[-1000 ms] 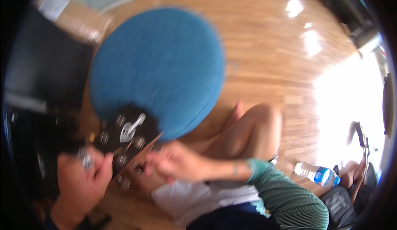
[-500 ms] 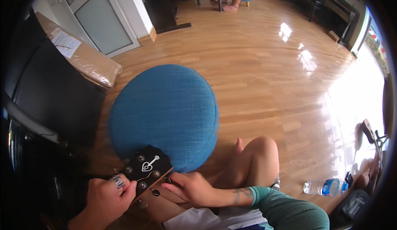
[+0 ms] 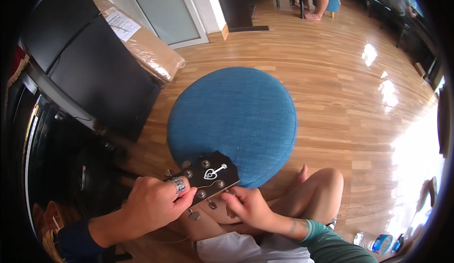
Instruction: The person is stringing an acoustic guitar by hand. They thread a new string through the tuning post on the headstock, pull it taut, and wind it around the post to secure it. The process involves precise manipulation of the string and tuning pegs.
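Note:
A black guitar headstock with a white heart-and-key emblem rests over my lap, its tip against the near edge of a round blue stool. My left hand, a wide silver ring on one finger, is closed over the headstock's lower end. Between its thumb and forefinger is a thin string that runs to a metal post. My right hand is closed with thumb and fingers on a tuning peg at the right edge, partly hidden. Other tuning pegs stick out free.
Left of me are a black piano and a black fridge-like cabinet, with a plastic-wrapped carton leaning beside it. A water bottle lies on the wooden floor at right. Other people sit far off near dark furniture.
My view has swung left, so the whole scene sits further right in it. Both hands keep their places on the headstock; the right fingers have shifted slightly around the tuning peg.

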Motion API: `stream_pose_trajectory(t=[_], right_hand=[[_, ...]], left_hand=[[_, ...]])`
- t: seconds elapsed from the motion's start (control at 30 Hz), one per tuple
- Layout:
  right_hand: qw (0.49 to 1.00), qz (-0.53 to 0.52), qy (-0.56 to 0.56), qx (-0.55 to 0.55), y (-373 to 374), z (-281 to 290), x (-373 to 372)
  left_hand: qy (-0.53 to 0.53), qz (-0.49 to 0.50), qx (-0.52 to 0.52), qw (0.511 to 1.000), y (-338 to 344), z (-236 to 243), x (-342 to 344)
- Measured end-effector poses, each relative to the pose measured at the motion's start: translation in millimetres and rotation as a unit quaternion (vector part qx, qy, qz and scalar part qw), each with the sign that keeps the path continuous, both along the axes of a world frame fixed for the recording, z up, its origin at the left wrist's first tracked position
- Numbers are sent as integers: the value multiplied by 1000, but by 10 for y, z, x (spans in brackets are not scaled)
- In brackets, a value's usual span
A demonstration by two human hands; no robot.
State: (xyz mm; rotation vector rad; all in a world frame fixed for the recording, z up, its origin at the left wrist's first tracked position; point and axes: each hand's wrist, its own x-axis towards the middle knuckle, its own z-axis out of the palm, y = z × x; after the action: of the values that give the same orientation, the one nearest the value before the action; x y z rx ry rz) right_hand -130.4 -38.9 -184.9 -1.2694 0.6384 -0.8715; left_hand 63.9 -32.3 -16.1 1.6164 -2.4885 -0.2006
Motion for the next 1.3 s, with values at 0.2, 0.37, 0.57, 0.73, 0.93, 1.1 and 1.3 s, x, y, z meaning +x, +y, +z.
stream_pose_trajectory(t=[0.2,0.37,0.57,0.73,0.93,1.1,1.3], right_hand=[[935,-105,156,-299,-3,145,-111],[999,22,-42,3,-75,75,-96],[896,-248,150,-336,84,103,-69],[902,-245,74,-347,-1,103,-72],[889,-218,89,-393,-31,88,-146],[883,-173,142,-413,-23,171,-233],[938,-163,163,-257,91,236,-235]], left_hand=[[-14,4,-27,1000,49,-10,-6],[24,34,-6,999,34,-43,-67],[9,41,-24,999,48,4,-176],[0,49,-14,999,91,40,-144],[15,49,-16,999,80,-10,-114],[8,16,4,1000,48,155,-275],[-5,28,7,1000,84,178,-264]])
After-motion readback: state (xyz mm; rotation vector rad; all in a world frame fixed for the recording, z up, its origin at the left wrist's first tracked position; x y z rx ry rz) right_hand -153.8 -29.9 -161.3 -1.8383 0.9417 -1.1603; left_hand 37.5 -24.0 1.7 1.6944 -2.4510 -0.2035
